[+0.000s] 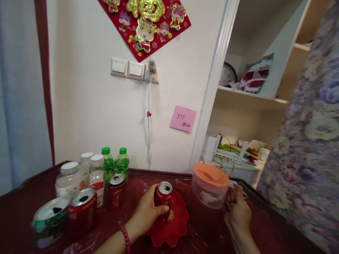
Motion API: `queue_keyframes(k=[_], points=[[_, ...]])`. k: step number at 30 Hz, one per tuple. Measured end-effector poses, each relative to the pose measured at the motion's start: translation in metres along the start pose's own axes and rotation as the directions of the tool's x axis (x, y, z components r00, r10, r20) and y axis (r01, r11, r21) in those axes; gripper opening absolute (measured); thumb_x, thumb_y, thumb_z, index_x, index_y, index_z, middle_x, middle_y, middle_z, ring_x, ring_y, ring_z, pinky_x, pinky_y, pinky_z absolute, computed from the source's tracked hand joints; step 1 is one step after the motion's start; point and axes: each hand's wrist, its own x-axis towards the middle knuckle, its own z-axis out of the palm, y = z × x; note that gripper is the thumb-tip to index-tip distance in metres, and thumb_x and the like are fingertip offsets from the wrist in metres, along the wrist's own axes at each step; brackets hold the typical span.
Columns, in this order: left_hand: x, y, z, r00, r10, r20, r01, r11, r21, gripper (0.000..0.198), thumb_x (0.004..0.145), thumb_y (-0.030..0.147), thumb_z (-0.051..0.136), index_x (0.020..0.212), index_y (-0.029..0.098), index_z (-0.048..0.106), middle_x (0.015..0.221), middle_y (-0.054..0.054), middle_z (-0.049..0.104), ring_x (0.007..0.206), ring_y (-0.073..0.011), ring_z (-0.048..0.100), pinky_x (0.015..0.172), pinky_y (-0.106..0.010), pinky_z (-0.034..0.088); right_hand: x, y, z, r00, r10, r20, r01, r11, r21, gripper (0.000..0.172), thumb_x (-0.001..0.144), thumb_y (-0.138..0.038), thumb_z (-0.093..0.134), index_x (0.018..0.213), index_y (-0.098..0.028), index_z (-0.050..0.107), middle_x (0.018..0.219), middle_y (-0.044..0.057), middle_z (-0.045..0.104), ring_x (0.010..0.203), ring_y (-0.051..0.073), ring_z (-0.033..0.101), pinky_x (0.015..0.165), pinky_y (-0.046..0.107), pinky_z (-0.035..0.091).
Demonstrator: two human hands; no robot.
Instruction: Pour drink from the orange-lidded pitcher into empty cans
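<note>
My left hand [146,212] is wrapped around an opened red can [164,195] standing upright on a red scalloped plate [177,228] mid-bench [18,211]. My right hand [238,212] grips the handle of a clear pitcher [209,190] with its orange lid on, just right of the plate. More cans [82,208] and bottles [122,163] stand to the left.

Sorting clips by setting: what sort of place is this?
Probably a room in a home: a red decoration hangs above light switches, open shelves hold a clock, and the left hand grips a red can, the right hand a lidded jug, on a table with bottles.
</note>
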Motion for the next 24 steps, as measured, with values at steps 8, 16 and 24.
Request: queue_keyframes(k=[8, 16, 24], points=[[-0.001, 0.004, -0.003, 1.000, 0.028, -0.014, -0.028, 0.999, -0.015, 0.069, 0.062, 0.015, 0.074, 0.128, 0.019, 0.056, 0.134, -0.012, 0.068, 0.125, -0.0307, 0.060, 0.111, -0.042, 0.040, -0.004, -0.035, 0.006, 0.993, 0.115, -0.014, -0.115, 0.993, 0.034, 0.068, 0.060, -0.070, 0.088, 0.062, -0.022, 0.041, 0.049, -0.011, 0.037, 0.039, 0.006, 0.033, 0.035, 0.020, 0.026], [-0.006, 0.016, -0.001, 1.000, 0.019, -0.013, -0.019, 0.999, 0.028, 0.066, 0.062, 0.015, 0.076, 0.125, 0.018, 0.057, 0.130, -0.011, 0.069, 0.122, -0.0296, 0.061, 0.107, -0.038, 0.042, -0.013, -0.063, 0.015, 0.992, 0.127, 0.010, -0.126, 0.990, -0.055, 0.065, 0.054, -0.065, 0.093, 0.065, -0.021, 0.047, 0.052, -0.010, 0.040, 0.042, 0.006, 0.036, 0.035, 0.019, 0.031], [-0.010, 0.020, 0.000, 1.000, 0.011, -0.005, -0.011, 1.000, 0.006, 0.066, 0.061, 0.014, 0.075, 0.125, 0.019, 0.058, 0.130, -0.010, 0.069, 0.122, -0.0299, 0.061, 0.108, -0.039, 0.042, -0.019, -0.070, 0.020, 0.990, 0.129, 0.053, -0.122, 0.986, -0.111, 0.063, 0.046, -0.060, 0.097, 0.065, -0.021, 0.051, 0.054, -0.008, 0.043, 0.043, 0.008, 0.038, 0.034, 0.020, 0.032]])
